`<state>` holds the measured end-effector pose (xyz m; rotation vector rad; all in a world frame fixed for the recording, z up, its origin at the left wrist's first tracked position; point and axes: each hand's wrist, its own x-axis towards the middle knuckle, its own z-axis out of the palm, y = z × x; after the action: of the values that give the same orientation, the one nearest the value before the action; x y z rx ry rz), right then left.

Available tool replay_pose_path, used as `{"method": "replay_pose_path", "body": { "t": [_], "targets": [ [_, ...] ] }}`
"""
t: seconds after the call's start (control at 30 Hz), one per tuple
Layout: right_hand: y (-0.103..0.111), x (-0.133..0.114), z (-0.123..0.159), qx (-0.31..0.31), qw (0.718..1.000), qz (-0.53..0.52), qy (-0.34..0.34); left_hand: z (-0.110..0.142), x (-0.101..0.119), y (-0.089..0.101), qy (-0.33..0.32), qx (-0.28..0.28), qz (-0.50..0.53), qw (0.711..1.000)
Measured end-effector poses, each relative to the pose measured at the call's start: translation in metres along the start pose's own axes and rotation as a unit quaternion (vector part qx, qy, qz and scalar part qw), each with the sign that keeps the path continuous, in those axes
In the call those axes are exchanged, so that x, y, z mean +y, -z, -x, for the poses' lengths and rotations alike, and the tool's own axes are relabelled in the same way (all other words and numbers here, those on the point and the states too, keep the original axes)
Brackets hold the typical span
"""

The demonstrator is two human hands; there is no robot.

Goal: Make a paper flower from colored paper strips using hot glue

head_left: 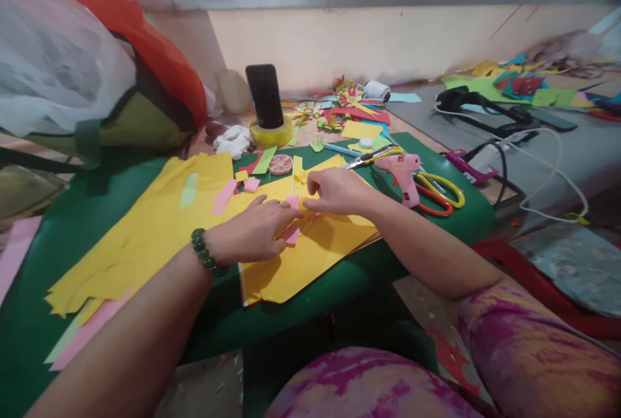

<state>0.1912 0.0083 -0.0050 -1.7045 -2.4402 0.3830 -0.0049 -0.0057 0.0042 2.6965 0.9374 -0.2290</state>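
My left hand (pixel 252 230), with a green bead bracelet (pixel 206 253) at its wrist, reaches over a stack of yellow paper (pixel 310 263). Its thumb and index finger close on a small pink paper piece (pixel 292 235), partly covered by the fingers. Opposite it, my right hand (pixel 339 190) is curled in a pinch, its fingertips almost meeting the left index finger. Whatever those fingertips hold is too small and hidden to make out. Loose pink scraps (pixel 224 197) and a round reddish tin (pixel 280 164) lie just beyond the left hand.
Right of the hands are a pink glue gun (pixel 402 175), scissors (pixel 444 190) and a cutter knife (pixel 369 156). A phone (pixel 264 96) stands in a yellow tape roll (pixel 272 136). More yellow sheets (pixel 145 224) cover the green surface (pixel 29 327) at left. Paper flowers (pixel 349 94) lie behind.
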Motion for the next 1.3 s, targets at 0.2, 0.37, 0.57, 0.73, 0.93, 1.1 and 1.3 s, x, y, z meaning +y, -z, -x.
{"method": "replay_pose_path", "body": {
  "t": [0.2, 0.37, 0.57, 0.73, 0.93, 1.1, 1.3],
  "targets": [
    [-0.011, -0.001, -0.001, 0.032, 0.998, 0.017, 0.042, 0.002, 0.002, 0.006, 0.035, -0.020, 0.003, 0.999],
    [-0.015, -0.005, -0.003, 0.022, 0.998, 0.043, 0.040, 0.003, 0.001, 0.006, 0.035, -0.024, -0.009, 0.999],
    [-0.016, -0.007, -0.003, 0.020, 0.997, 0.068, 0.035, 0.003, 0.001, 0.005, 0.035, -0.021, -0.011, 0.999],
    [-0.016, -0.007, -0.003, 0.023, 0.996, 0.079, 0.035, 0.003, 0.001, 0.005, 0.032, -0.020, -0.013, 0.999],
    [-0.005, -0.002, 0.002, 0.048, 0.999, -0.009, 0.022, 0.003, 0.000, 0.004, 0.028, -0.019, -0.013, 0.999],
    [0.000, -0.003, 0.001, 0.002, 1.000, -0.001, -0.016, 0.003, 0.000, 0.003, 0.033, -0.012, -0.011, 0.999],
    [-0.005, -0.006, -0.002, -0.027, 0.999, 0.004, -0.026, 0.003, 0.001, 0.004, 0.031, -0.009, -0.010, 0.999]
  ]
}}
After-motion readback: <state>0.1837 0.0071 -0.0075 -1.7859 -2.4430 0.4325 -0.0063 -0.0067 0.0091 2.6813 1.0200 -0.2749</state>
